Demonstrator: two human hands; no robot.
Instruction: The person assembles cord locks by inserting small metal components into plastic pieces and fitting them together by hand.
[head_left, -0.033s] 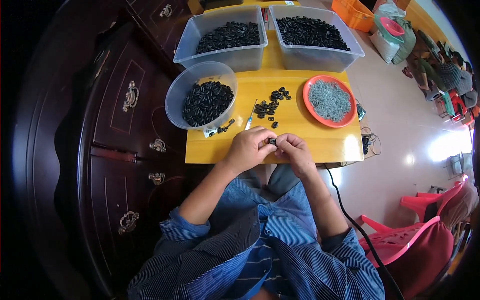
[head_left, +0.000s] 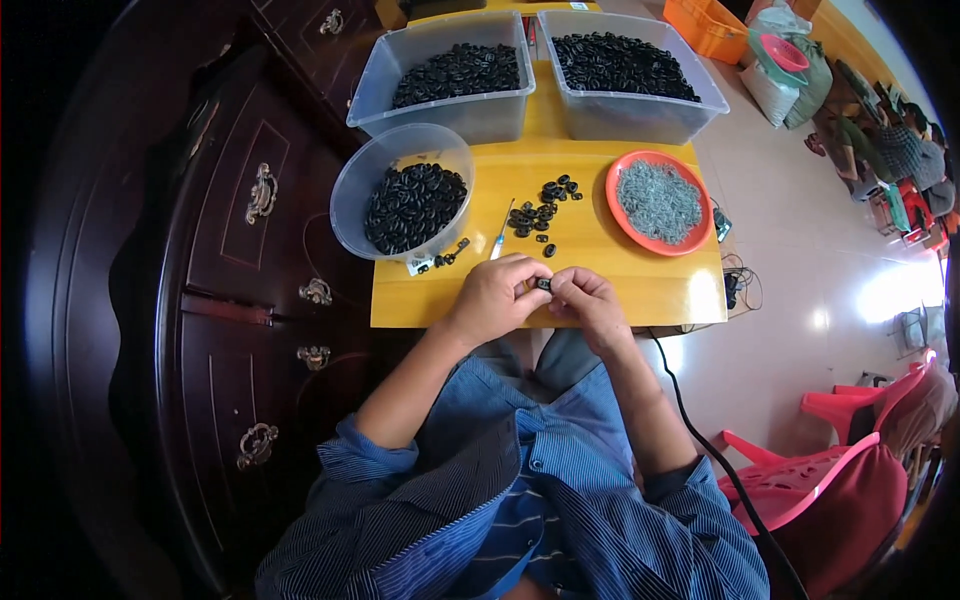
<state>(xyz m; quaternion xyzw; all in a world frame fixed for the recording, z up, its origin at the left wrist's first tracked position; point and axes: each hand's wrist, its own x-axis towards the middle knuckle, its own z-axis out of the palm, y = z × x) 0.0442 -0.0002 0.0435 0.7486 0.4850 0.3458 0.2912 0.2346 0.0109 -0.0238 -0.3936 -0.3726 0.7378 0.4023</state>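
Note:
Over the near edge of the yellow table, my left hand [head_left: 503,293] pinches a small black oval plastic piece [head_left: 544,284] between thumb and fingers. From the other side my right hand [head_left: 592,300] closes its thumb and fingertips on the same piece; whether a smaller part is also in them is hidden. Just beyond the hands lies a loose group of black oval pieces [head_left: 530,217]. A thin screwdriver [head_left: 499,240] with a light blue and white handle rests left of that group. Several joined black pieces [head_left: 445,257] lie beside the left hand.
A round clear tub [head_left: 343,215] of black pieces stands at the left. Two clear bins [head_left: 450,122] [head_left: 640,122] of similar pieces stand behind. A red plate [head_left: 613,200] holds small silvery metal parts. Dark drawers [head_left: 230,240] flank the left; a pink chair [head_left: 790,485] and a black cable [head_left: 690,420] are at right.

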